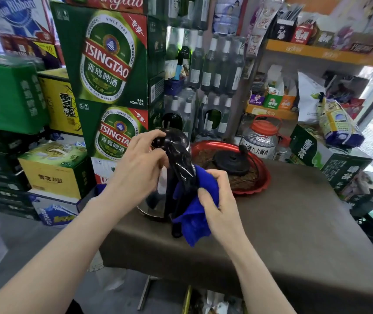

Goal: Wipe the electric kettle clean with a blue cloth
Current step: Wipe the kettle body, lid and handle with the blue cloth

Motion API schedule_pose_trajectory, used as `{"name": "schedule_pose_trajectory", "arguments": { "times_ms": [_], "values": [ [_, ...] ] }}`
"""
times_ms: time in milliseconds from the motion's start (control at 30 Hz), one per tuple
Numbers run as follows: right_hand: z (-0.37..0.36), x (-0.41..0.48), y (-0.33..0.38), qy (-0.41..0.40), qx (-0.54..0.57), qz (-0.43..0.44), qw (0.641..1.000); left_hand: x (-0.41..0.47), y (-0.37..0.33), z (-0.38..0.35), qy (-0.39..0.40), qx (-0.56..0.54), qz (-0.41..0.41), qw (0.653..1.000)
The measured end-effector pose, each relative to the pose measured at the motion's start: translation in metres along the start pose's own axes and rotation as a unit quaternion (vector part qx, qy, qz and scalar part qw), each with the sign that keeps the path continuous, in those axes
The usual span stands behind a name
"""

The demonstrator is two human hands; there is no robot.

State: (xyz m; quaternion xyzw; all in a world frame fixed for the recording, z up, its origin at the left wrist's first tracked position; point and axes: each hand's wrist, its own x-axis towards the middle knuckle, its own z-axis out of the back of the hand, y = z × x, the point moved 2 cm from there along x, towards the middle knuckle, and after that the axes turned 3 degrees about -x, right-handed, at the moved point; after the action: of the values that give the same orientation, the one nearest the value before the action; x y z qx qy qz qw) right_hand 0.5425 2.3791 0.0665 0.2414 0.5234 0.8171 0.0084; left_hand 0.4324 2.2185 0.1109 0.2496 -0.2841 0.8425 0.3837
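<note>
Right hand [217,200] is nearest: fingers curled tight round a bunched blue cloth [194,223], pressing it vs. the lower half of the kettle's black handle [182,168]. The cloth's loose end hangs toward the table. Left hand [140,164] sits higher, fingers & thumb wrapped over the top of the kettle [158,200], steadying it. The kettle stands upright at the near-left corner of the brown table [294,223], close to the edge & off its base.

To do this bit well, prob.: hold the top firm so the kettle can't tip or slide off the corner. Run the cloth the full length of the handle w/ even pressure, incl. the inner side, then turn the body to reach the steel wall. Refold the cloth once a face looks dirty.

Behind the kettle is a red tray [260,177] w/ the round black base [230,160] in it; beside that, a clear jar [260,139] w/ red lid. Further back: stacked green beer boxes [110,62] on the left, rows of bottles [215,64] mid, orange shelves [317,53] w/ snack packs on the right.
</note>
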Motion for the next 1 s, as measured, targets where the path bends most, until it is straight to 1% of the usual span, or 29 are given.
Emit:
{"name": "schedule_pose_trajectory", "arguments": {
  "times_ms": [67, 133, 200, 233, 267, 367, 400, 433, 533, 567, 667, 767, 833, 900, 1000],
  "values": [
    [0.002, -0.002, 0.004, 0.009, -0.017, 0.026, 0.999, -0.008, -0.009, -0.001, -0.032, -0.03, 0.059, 0.997],
    [0.006, -0.004, 0.009, 0.033, -0.036, 0.056, 0.997, -0.014, -0.019, 0.003, -0.045, -0.079, 0.126, 0.988],
    [0.007, -0.004, 0.015, 0.065, -0.06, 0.084, 0.992, -0.016, -0.03, 0.009, -0.026, -0.112, 0.187, 0.976],
    [0.008, -0.003, 0.019, 0.058, -0.075, 0.101, 0.99, -0.017, -0.033, 0.011, -0.012, -0.108, 0.206, 0.972],
    [0.01, 0.002, 0.022, 0.025, -0.085, 0.116, 0.989, -0.017, -0.035, 0.012, 0.0, -0.096, 0.213, 0.972],
    [0.021, 0.026, 0.028, -0.158, -0.081, 0.122, 0.977, -0.013, -0.035, 0.018, 0.027, -0.067, 0.196, 0.978],
    [0.02, 0.034, 0.03, -0.196, -0.094, 0.126, 0.968, -0.012, -0.034, 0.02, 0.038, -0.068, 0.186, 0.979],
    [0.015, 0.04, 0.031, -0.204, -0.124, 0.138, 0.961, -0.009, -0.032, 0.023, 0.045, -0.077, 0.172, 0.981],
    [-0.021, 0.042, 0.02, -0.145, -0.259, 0.201, 0.934, -0.005, -0.027, 0.032, 0.05, -0.136, 0.125, 0.982],
    [-0.032, 0.036, 0.013, -0.142, -0.279, 0.207, 0.927, -0.005, -0.023, 0.034, 0.056, -0.147, 0.123, 0.98],
    [-0.046, 0.01, -0.024, -0.147, -0.286, 0.181, 0.929, -0.007, -0.006, 0.034, 0.08, -0.168, 0.135, 0.973],
    [-0.048, -0.018, -0.064, -0.084, -0.313, 0.157, 0.933, -0.009, 0.006, 0.033, 0.076, -0.203, 0.142, 0.966],
    [-0.042, -0.02, -0.073, -0.07, -0.306, 0.146, 0.938, -0.009, 0.012, 0.033, 0.067, -0.229, 0.15, 0.959],
    [-0.034, -0.006, -0.058, -0.091, -0.276, 0.138, 0.947, -0.009, 0.015, 0.031, 0.059, -0.248, 0.155, 0.954],
    [-0.022, 0.039, -0.013, -0.179, -0.236, 0.142, 0.944, -0.011, 0.018, 0.029, 0.052, -0.267, 0.157, 0.949]
  ]
}}
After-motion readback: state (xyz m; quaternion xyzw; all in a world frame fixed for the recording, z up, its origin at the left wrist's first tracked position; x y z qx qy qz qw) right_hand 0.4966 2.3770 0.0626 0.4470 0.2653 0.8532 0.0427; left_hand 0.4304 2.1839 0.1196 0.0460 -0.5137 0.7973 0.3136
